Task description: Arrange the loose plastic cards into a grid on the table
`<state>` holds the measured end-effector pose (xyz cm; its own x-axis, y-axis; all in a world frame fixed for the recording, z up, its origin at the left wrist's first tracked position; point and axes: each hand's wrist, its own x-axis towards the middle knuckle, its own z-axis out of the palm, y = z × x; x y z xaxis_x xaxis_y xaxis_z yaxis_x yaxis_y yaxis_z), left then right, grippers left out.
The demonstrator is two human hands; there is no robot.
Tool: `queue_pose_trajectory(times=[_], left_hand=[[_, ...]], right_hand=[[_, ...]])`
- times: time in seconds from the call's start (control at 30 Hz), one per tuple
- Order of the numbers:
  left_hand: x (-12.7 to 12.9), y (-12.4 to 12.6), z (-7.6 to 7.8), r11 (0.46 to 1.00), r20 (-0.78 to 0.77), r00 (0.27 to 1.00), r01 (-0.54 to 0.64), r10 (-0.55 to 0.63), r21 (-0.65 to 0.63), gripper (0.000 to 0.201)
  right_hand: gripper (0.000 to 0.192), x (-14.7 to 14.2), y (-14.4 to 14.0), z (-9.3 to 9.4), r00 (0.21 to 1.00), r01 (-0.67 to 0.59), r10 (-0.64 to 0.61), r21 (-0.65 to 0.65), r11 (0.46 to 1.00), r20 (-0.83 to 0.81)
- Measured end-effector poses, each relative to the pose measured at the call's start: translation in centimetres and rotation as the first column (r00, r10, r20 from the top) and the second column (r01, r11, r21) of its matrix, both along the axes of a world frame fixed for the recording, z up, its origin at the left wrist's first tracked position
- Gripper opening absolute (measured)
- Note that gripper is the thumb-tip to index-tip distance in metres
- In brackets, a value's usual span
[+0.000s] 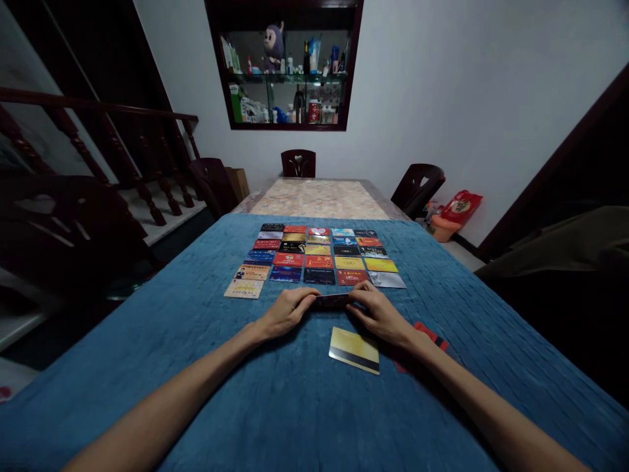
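Observation:
Between my two hands a dark plastic card (333, 301) is held at its short ends, tilted above the blue cloth. My left hand (289, 311) pinches its left end, and my right hand (376, 311) grips the right end. Just beyond lie overlapping columns of printed cards, among them a dark blue card (319, 276), a red card (352, 277) and a silver card (387, 280). A cream card (244, 288) ends the left column. Nearer me, a gold card (354, 349) with a black stripe lies alone. Red cards (426, 331) are partly hidden under my right forearm.
The blue cloth (196, 354) covers the near part of the table; a patterned cover (322, 196) shows at the far end. Dark wooden chairs (298, 163) stand around it. A wall cabinet (289, 75) holds bottles and a plush toy. At right sits an orange bin (445, 229).

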<state>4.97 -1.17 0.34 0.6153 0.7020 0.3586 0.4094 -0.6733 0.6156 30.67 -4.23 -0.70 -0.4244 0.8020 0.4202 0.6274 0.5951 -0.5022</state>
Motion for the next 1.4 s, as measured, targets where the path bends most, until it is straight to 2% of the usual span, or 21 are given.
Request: queue_pose_trajectory(times=[0.2,0.57,0.83,1.07,1.23,1.4], left_hand=[[0.0,0.3,-0.8,0.999,0.036,0.999,-0.039,0.039,-0.003,0.03],[0.2,0.2,-1.0,0.998,0.049,0.998,-0.037,0.035,0.047,0.044],[0.0,0.4,-1.7,0.991,-0.019,1.0,0.012,-0.009,0.137,0.052],[-0.1,0.3,-1.8,0.991,-0.063,0.998,0.04,-0.032,0.129,0.061],[0.0,0.0,-1.6,0.992,-0.104,0.994,0.055,-0.043,0.113,0.067],[0.1,-0.1,-1.5,0.994,-0.108,0.994,0.045,-0.034,0.104,0.071]], right_hand=[[0.014,-0.1,0.3,-0.9,0.999,0.043,-0.042,0.033,0.999,-0.023],[0.053,-0.3,0.4,-1.4,0.994,0.09,-0.092,0.051,0.995,0.055],[0.065,-0.3,0.2,-1.2,0.996,0.061,-0.063,0.031,0.998,0.059],[0.068,-0.3,0.1,-0.9,0.996,0.042,-0.044,0.032,0.999,0.077],[0.058,-0.5,0.0,-0.8,0.993,0.031,-0.035,0.041,0.999,0.113],[0.052,-0.6,0.3,-1.2,0.997,0.034,-0.037,0.047,0.998,0.072]])
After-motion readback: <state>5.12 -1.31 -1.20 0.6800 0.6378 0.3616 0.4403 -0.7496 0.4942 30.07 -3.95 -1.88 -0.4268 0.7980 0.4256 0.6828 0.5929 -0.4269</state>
